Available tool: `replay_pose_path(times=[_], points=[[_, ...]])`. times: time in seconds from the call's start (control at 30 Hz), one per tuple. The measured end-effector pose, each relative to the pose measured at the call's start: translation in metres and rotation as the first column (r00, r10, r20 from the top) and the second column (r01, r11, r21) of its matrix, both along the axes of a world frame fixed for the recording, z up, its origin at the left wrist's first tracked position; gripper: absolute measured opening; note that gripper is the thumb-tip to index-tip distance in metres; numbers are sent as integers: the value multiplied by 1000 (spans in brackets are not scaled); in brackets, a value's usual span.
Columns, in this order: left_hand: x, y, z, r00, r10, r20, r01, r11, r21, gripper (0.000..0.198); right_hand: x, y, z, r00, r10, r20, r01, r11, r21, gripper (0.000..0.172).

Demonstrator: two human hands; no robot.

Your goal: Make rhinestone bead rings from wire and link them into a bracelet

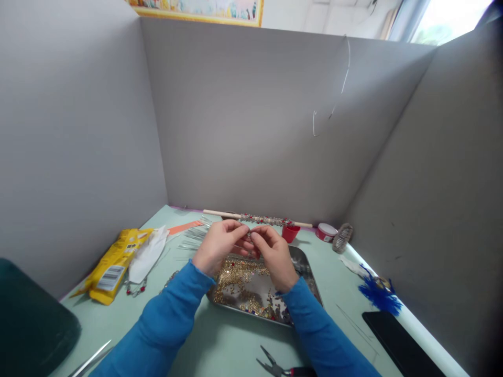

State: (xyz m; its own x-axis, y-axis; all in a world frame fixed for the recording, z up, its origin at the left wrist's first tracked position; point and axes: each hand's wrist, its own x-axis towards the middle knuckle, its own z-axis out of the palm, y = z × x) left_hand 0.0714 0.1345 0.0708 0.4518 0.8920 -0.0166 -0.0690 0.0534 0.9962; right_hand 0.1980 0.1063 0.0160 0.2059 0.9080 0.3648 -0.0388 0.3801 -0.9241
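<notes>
My left hand (222,243) and my right hand (275,256) meet above the far part of a metal tray (257,315). Thumb and fingers of both are pinched close together around something tiny and shiny, too small to name. Below them, the tray holds many gold beads (231,277), with some red and dark ones among them. Just beyond my fingers lies a wooden stick (220,213) wrapped with silvery and red beadwork (265,220). A red cup (291,234) stands behind my right hand. Thin silvery wires (192,240) lie to the left of my left hand.
Pliers (273,364) and scissors (92,358) lie near the front. Left are a yellow packet (113,267) and white tissue (147,256). Right are a round tin (326,232), blue tassel threads (379,294) and a black flat object (396,340). Grey partitions (251,120) enclose the table.
</notes>
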Motion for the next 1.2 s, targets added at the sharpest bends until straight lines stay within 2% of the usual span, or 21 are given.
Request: replay_pose_path(times=[0.2, 0.37, 0.47, 0.6, 0.73, 0.8, 0.87, 0.93, 1.03, 1.1, 1.2], points=[[0, 1, -3, 997, -7, -83, 11, 999, 46, 7, 1, 1, 1, 990, -49, 131, 52, 998, -21, 14], [1, 5, -6, 984, 83, -161, -64, 991, 118, 4, 6, 2, -1, 919, -78, 387, 121, 989, -88, 15], [1, 7, -6, 982, 109, -155, -85, 985, 150, 5, 13, 1, -3, 799, -11, 602, 127, 980, -150, 15], [0, 6, -5, 977, 137, -164, -113, 982, 151, 7, 18, -1, -7, 560, 122, 819, 129, 964, -232, 14], [-2, 6, -2, 985, 92, -148, -85, 995, 57, 9, 13, -4, -12, 342, 231, 911, 143, 945, -293, 17], [-4, 6, -1, 993, 51, -110, -51, 999, -3, 8, 10, -4, -13, 266, 290, 919, 119, 936, -330, 15], [-5, 6, 0, 997, 19, -75, -23, 999, -47, 8, 8, -5, -15, 224, 324, 919, 97, 931, -352, 15], [-7, 7, 0, 998, 4, -55, -8, 997, -73, 10, 8, -5, -15, 217, 327, 920, 88, 932, -352, 13], [-7, 8, 0, 999, -20, -39, 16, 995, -103, 11, 12, -5, -14, 264, 292, 919, 87, 942, -324, 13], [-7, 8, 0, 999, -38, -29, 34, 992, -121, 11, 17, -5, -11, 332, 251, 909, 83, 952, -293, 12], [-8, 8, 0, 998, -52, -29, 47, 990, -136, 11, 21, -5, -2, 492, 161, 855, 80, 970, -228, 12]])
